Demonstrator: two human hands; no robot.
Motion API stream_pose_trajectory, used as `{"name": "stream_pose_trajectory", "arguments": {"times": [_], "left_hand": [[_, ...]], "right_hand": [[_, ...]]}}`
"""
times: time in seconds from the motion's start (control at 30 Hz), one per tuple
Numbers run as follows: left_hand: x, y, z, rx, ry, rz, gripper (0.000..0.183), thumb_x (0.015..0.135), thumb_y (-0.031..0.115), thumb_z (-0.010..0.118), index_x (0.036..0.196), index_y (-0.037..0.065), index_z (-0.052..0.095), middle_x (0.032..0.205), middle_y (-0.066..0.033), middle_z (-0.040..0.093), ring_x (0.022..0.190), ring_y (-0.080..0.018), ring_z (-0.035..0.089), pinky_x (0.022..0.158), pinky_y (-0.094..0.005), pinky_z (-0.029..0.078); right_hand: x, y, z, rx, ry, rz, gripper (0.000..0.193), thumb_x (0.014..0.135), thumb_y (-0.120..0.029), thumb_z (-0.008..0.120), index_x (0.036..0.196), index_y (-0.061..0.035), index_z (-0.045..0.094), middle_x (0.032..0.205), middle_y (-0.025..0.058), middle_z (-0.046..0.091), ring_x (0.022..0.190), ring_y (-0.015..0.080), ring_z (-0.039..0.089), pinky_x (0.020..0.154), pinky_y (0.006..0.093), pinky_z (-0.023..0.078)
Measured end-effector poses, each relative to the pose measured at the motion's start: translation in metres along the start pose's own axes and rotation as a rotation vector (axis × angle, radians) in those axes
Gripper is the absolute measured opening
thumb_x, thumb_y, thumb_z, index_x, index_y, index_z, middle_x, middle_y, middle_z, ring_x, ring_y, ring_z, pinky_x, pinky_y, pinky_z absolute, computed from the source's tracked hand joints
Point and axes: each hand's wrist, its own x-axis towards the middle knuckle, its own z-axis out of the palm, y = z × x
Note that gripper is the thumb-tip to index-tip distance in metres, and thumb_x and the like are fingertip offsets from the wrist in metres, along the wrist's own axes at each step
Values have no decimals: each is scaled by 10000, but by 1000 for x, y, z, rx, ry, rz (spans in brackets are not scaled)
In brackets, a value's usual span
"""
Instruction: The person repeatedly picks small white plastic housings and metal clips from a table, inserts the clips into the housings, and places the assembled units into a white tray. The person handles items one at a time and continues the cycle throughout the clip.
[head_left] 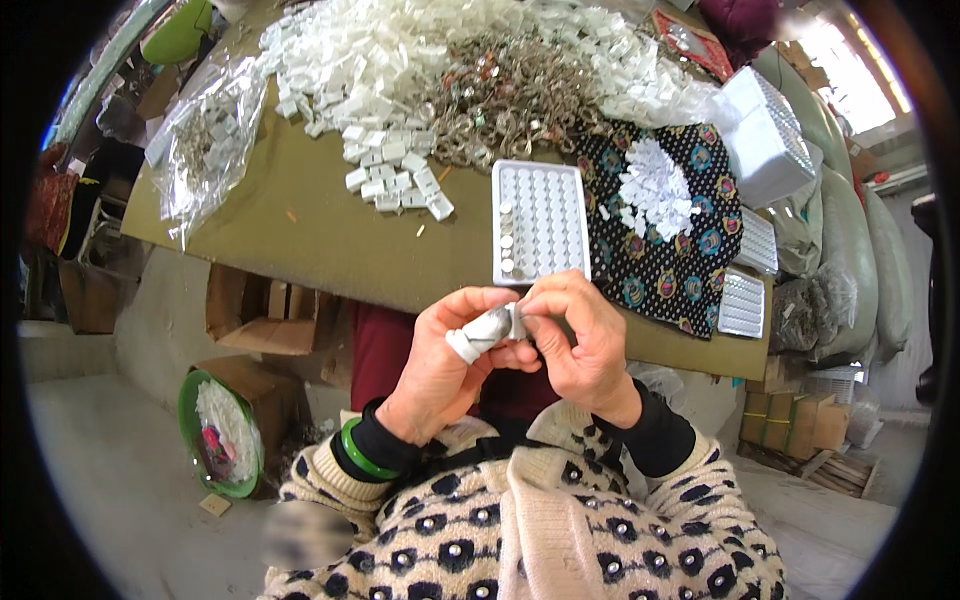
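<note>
Both my hands meet in front of my body, just off the near table edge. My left hand (437,352) is closed, with a white wrapping (478,335) around one of its digits. Between its fingertips and those of my right hand (578,342) is a small white piece (515,320), partly covered by the fingers; its exact kind is hard to make out. My right fingers pinch it from the right side. Just beyond the hands lies a white plastic tray (545,222) with rows of small pockets, several holding small shiny pieces in the left column.
White small boxes (385,165) and clear plastic pieces (350,60) heap on the table (330,235), beside tangled metallic trinkets (510,95). White paper scraps (657,190) lie on patterned cloth (612,160). A clear bag (215,150) sits left; stacked white trays (765,135) right; a green basin (190,440) below.
</note>
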Motion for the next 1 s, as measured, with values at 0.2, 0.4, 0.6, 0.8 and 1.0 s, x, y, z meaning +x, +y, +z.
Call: {"name": "stream_pose_trajectory", "arguments": {"times": [0.2, 0.4, 0.6, 0.8, 1.0], "left_hand": [[-4, 7, 11, 64, -13, 37, 173, 946, 86, 640, 1094, -3, 628, 946, -151, 699, 776, -247, 723, 704, -388, 633], [-3, 0, 11, 165, -7, 139, 153, 918, -18, 650, 1069, -33, 635, 931, -106, 675, 785, -218, 720, 720, -304, 613], [1, 17, 8, 153, -62, 77, 154, 933, 48, 638, 1083, 16, 638, 1051, -187, 685, 853, -282, 717, 740, -405, 625], [19, 26, -5, 175, 19, 110, 166, 925, 111, 669, 1073, 47, 624, 1062, -225, 699, 806, -276, 727, 710, -385, 615], [26, 25, -10, 154, 29, 130, 142, 940, 94, 647, 1072, 42, 632, 1063, -220, 702, 780, -260, 723, 685, -363, 609]], "right_hand": [[8, -5, -12, 39, -65, -50, 199, 790, 74, 629, 943, -28, 555, 946, 152, 592, 802, 304, 614, 705, 335, 511], [18, -10, -15, -215, -180, -284, 163, 722, 49, 651, 846, 16, 551, 895, 162, 549, 774, 319, 587, 661, 389, 503], [52, 0, -41, 73, -436, 38, 78, 820, -66, 692, 831, -42, 618, 783, 116, 594, 700, 290, 621, 607, 368, 488], [129, 98, -69, -602, 57, -173, 43, 843, -3, 630, 877, -21, 609, 875, 121, 573, 764, 316, 612, 670, 397, 498], [142, 159, -78, -902, -164, -80, 94, 817, 1, 639, 909, -18, 628, 911, 119, 569, 809, 313, 619, 701, 412, 502]]}}
